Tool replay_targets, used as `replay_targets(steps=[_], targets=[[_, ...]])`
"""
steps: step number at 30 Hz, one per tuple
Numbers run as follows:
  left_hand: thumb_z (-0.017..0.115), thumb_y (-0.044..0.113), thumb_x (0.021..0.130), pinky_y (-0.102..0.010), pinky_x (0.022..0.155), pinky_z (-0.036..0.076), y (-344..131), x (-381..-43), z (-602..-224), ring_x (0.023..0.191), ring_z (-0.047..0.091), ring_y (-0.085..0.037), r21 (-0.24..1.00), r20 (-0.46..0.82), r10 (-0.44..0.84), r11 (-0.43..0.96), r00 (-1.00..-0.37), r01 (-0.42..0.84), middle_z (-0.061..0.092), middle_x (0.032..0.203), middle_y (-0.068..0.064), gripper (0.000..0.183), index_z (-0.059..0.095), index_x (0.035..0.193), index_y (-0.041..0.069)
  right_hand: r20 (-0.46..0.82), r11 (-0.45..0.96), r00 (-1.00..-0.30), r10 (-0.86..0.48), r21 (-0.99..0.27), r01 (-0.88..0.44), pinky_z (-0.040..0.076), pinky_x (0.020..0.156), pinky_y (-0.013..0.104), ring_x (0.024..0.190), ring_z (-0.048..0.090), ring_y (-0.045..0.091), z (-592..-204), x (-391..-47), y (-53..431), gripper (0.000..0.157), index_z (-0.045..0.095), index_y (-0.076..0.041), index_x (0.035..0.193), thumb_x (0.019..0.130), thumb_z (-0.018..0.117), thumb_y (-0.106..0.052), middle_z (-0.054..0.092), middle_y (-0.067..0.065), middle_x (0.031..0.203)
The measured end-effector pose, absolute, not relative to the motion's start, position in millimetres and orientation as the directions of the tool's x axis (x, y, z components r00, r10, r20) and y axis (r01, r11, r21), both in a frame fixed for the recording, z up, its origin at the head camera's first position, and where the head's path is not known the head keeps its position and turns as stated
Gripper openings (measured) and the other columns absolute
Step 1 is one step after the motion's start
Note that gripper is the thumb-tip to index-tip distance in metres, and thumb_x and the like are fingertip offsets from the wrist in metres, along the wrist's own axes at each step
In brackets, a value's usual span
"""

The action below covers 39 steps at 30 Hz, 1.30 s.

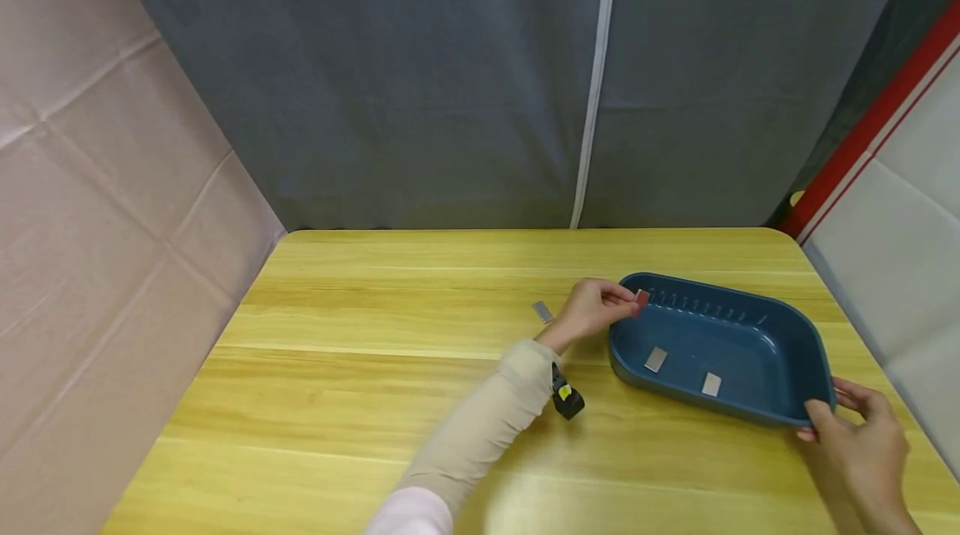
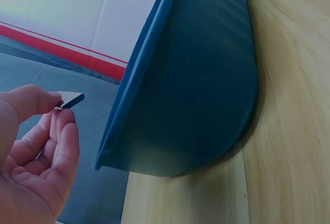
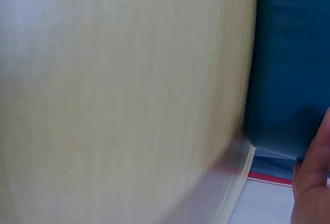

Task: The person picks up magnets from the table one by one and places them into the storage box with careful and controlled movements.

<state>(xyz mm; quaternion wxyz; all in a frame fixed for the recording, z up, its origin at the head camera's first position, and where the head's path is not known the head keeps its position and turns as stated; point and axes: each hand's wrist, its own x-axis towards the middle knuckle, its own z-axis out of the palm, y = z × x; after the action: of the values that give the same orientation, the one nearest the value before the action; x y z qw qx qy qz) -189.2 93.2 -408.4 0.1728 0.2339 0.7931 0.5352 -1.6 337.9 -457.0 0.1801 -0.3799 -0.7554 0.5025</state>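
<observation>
At tray's (image 1: 738,347) far left, left hand (image 1: 592,307) pinches tile (image 1: 642,299); right hand (image 1: 862,435) grips tray. Placing step, I judge; next needs release.

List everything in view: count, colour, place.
Table: 1, yellowish wood, foreground.
Tray: 1, blue, table's right side.
Flat pieces: 2, silvery, inside tray.
Loose piece: 1, grey, on table left of tray.
Held piece: 1, reddish or silvery by view, in left hand.
Curtain: 1, dark grey, behind table.
Left panel: 1, pinkish, left.
Right panel: 1, white and red, right.
Unclear item: 1, yellow, by right panel's edge.
Wrist camera: 1, black, left wrist.
Sleeve: 1, mostly beige, left arm.
Left hand: 1, bare, at tray's left rim.
Right hand: 1, bare, gripping tray's near right corner.
</observation>
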Motion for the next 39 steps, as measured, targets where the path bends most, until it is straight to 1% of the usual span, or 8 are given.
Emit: replay_targets(steps=[7,14,23,29,32,39], targets=[[0.066,0.013,0.079,-0.012,0.056,0.044,106,-190,-409,0.059,0.052,0.0,0.899,0.004,0.562,0.36,-0.827,0.249,0.061,0.071,0.002,0.012,0.067,0.086,0.003,-0.104,0.208,-0.645,0.757,-0.897,0.389,0.043,0.033,0.024,0.039,0.053,-0.002,-458,-2,337,0.032,0.043,-0.03,0.096,0.08,0.054,-0.006,0.043,-0.023,0.077],[0.065,0.013,0.08,-0.01,0.055,0.042,114,-191,-408,0.058,0.051,0.0,0.868,0.001,0.559,0.411,-0.829,0.278,0.06,0.068,0.004,0.01,0.067,0.083,0.004,-0.121,0.196,-0.641,0.758,-0.895,0.402,0.043,0.034,0.024,0.04,0.053,-0.002,-457,-3,337,0.032,0.042,-0.031,0.097,0.08,0.054,-0.007,0.042,-0.022,0.077],[0.064,0.016,0.081,-0.009,0.054,0.041,121,-195,-413,0.057,0.05,0.002,0.823,0.013,0.577,0.458,-0.817,0.337,0.061,0.07,0.006,0.01,0.068,0.084,0.007,-0.125,0.194,-0.639,0.759,-0.893,0.406,0.043,0.034,0.024,0.039,0.053,0.0,-457,-5,336,0.032,0.042,-0.03,0.097,0.08,0.054,-0.006,0.043,-0.021,0.077],[0.063,0.019,0.082,-0.008,0.056,0.04,128,-197,-411,0.06,0.05,0.003,0.797,0.017,0.591,0.479,-0.806,0.369,0.062,0.073,0.007,0.011,0.068,0.085,0.009,-0.125,0.194,-0.639,0.759,-0.893,0.406,0.043,0.034,0.024,0.039,0.052,-0.001,-458,-6,335,0.032,0.042,-0.03,0.098,0.08,0.054,-0.006,0.042,-0.021,0.078],[0.063,0.018,0.082,-0.008,0.057,0.04,131,-197,-411,0.06,0.05,0.002,0.799,0.008,0.587,0.482,-0.81,0.358,0.062,0.073,0.007,0.011,0.068,0.085,0.009,-0.122,0.198,-0.641,0.758,-0.893,0.404,0.043,0.034,0.024,0.039,0.052,-0.001,-459,-6,336,0.032,0.042,-0.03,0.098,0.08,0.054,-0.006,0.042,-0.021,0.079],[0.064,0.016,0.081,-0.011,0.056,0.042,141,-193,-416,0.059,0.051,0.0,0.851,-0.074,0.568,0.464,-0.82,0.244,0.061,0.069,0.007,0.011,0.069,0.084,0.008,-0.105,0.202,-0.632,0.768,-0.896,0.395,0.042,0.033,0.025,0.039,0.051,-0.004,-463,-4,340,0.033,0.043,-0.031,0.097,0.08,0.053,-0.004,0.042,-0.021,0.078]])
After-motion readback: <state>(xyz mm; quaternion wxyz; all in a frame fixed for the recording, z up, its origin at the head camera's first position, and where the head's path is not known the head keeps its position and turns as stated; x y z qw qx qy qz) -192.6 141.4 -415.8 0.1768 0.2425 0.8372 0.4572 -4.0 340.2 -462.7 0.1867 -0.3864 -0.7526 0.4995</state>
